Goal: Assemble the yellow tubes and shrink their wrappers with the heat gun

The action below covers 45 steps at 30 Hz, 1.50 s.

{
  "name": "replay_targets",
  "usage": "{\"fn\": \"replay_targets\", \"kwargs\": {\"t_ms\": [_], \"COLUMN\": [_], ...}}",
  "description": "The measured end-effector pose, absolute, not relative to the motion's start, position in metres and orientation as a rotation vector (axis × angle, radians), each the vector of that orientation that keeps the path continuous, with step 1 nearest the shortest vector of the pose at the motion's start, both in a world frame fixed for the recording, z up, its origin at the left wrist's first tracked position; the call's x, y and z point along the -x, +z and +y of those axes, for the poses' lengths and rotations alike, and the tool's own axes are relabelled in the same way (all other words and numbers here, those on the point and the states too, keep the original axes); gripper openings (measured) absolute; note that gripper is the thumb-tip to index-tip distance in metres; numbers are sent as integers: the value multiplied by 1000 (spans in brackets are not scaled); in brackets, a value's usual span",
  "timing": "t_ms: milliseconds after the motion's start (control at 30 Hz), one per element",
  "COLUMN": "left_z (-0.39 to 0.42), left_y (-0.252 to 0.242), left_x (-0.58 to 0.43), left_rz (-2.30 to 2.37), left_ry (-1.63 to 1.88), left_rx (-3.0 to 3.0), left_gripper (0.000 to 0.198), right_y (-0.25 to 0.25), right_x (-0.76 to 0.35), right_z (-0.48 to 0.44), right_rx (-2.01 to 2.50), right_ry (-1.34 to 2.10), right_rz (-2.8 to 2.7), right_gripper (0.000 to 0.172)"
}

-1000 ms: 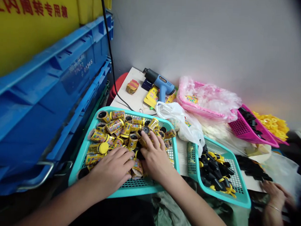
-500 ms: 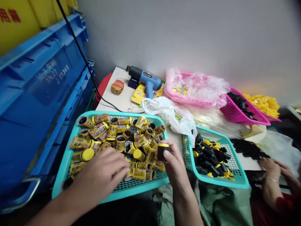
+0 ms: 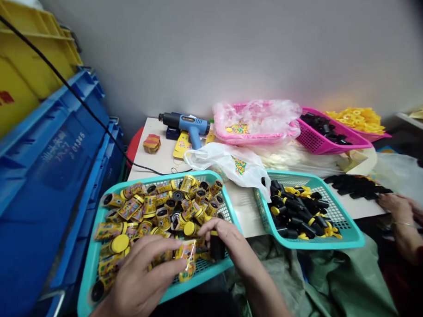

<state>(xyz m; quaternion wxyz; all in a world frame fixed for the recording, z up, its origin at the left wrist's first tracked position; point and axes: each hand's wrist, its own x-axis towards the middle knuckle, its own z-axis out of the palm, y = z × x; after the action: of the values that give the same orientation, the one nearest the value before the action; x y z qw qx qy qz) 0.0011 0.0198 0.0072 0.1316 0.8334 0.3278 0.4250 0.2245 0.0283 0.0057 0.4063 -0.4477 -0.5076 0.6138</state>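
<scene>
To the left of the turquoise basket (image 3: 89,260) we see a stack of a yellow crate (image 3: 24,55) above a blue crate (image 3: 22,216). The white desk (image 3: 242,212) reaches behind the basket and off to its right. The basket itself, in front of us, is heaped with yellow printed cylinders (image 3: 129,209), many dark at one end. To its right we have a second basket (image 3: 319,245) of black and yellow parts. Behind it, toward the right, stands a pink basket (image 3: 255,140) with clear plastic; a white bag (image 3: 211,158) lies nearer. The blue heat gun (image 3: 195,125) rests beyond its back rim. Well to its right is a co-worker's hand (image 3: 399,209).

Our left hand (image 3: 143,271) is above its front part, grip pinched on a printed sleeve (image 3: 187,259). Our right hand (image 3: 229,235) is over its front right, grip closed around a dark cylinder (image 3: 217,249) with a yellow edge.
</scene>
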Motion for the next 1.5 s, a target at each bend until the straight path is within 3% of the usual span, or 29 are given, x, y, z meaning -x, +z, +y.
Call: {"fn": "replay_targets", "kwargs": {"t_ms": [100, 333, 500, 633, 767, 1000, 1267, 1500], "left_z": [23, 30, 26, 35, 41, 34, 36, 33], "left_y": [13, 8, 12, 11, 9, -4, -4, 10], "left_x": [8, 16, -5, -5, 10, 21, 22, 18], "left_rz": [1028, 1126, 1171, 1365, 1482, 1476, 1515, 1435], "left_ry": [1207, 1096, 1107, 1196, 1189, 1202, 1363, 1360], "left_rx": [-2272, -1601, -969, -797, -800, -963, -1161, -1555], "left_gripper": [35, 22, 54, 44, 44, 39, 39, 24], "right_y": [15, 24, 16, 11, 18, 30, 22, 11], "right_x": [-214, -180, -157, -158, -176, -185, -177, -174], "right_z": [35, 48, 45, 43, 46, 50, 43, 42], "right_rx": [1013, 1091, 1187, 1064, 777, 825, 954, 924], "right_ry": [1582, 1635, 1403, 1427, 1584, 1658, 1564, 1627], "right_rz": [-1476, -1260, -1174, -1105, -831, -988, -1167, -1085], "right_gripper": [58, 34, 34, 26, 35, 43, 33, 38]}}
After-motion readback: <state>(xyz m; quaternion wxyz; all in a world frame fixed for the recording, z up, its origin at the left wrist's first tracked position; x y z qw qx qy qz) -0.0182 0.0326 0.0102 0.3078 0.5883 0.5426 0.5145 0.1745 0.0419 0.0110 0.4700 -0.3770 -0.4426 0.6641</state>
